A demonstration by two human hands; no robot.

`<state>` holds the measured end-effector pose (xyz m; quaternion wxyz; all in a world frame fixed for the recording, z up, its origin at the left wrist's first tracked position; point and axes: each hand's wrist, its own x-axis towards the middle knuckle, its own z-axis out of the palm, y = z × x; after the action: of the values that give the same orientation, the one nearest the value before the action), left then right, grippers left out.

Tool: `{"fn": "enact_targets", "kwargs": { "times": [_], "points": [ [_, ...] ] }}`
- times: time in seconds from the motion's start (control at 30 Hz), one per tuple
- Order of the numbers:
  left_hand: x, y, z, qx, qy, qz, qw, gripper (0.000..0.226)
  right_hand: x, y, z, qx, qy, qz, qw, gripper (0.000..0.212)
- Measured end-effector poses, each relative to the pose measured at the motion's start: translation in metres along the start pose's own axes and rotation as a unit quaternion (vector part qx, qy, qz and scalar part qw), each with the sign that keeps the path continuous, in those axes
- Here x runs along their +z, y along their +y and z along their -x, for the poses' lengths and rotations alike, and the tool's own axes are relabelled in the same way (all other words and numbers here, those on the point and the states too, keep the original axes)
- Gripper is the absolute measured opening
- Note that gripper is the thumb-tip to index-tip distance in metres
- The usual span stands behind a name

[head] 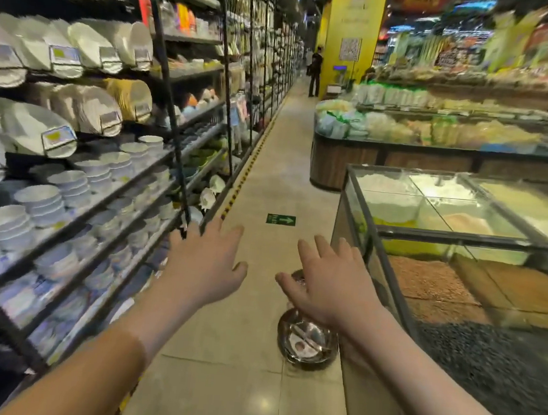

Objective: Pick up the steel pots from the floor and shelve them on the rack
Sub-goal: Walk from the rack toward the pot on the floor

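A steel pot with a paper label inside sits on the tiled floor beside the glass bin counter. Part of a second steel pot shows just beyond it, mostly hidden behind my right hand. My right hand hovers above the pots with fingers spread, holding nothing. My left hand is stretched out over the aisle floor, fingers spread and empty, close to the black rack of bowls and plates on the left.
The rack's shelves are packed with stacked white bowls and plates. A glass-topped grain counter fills the right side. The aisle floor runs ahead between them. A person stands far down the aisle.
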<state>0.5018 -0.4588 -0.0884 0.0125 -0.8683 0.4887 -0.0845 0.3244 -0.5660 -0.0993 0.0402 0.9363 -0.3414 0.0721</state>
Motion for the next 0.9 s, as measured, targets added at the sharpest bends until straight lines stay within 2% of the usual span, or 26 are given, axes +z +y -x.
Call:
{"fn": "enact_targets", "kwargs": {
  "times": [0.33, 0.63, 0.9],
  "points": [
    [0.059, 0.007, -0.132, 0.061, -0.013, 0.020, 0.998, 0.069, 0.057, 0.046, -0.106, 0.056, -0.039, 0.000, 0.998, 0.077],
    [0.113, 0.003, -0.297, 0.109, -0.003, 0.044, 0.993, 0.067, 0.093, 0.072, -0.253, 0.099, -0.076, 0.034, 0.992, 0.079],
    [0.178, 0.051, -0.401, 0.142, -0.073, 0.058, 0.985, 0.064, 0.159, 0.127, -0.322, 0.128, -0.126, 0.004, 0.984, 0.076]
  ]
}}
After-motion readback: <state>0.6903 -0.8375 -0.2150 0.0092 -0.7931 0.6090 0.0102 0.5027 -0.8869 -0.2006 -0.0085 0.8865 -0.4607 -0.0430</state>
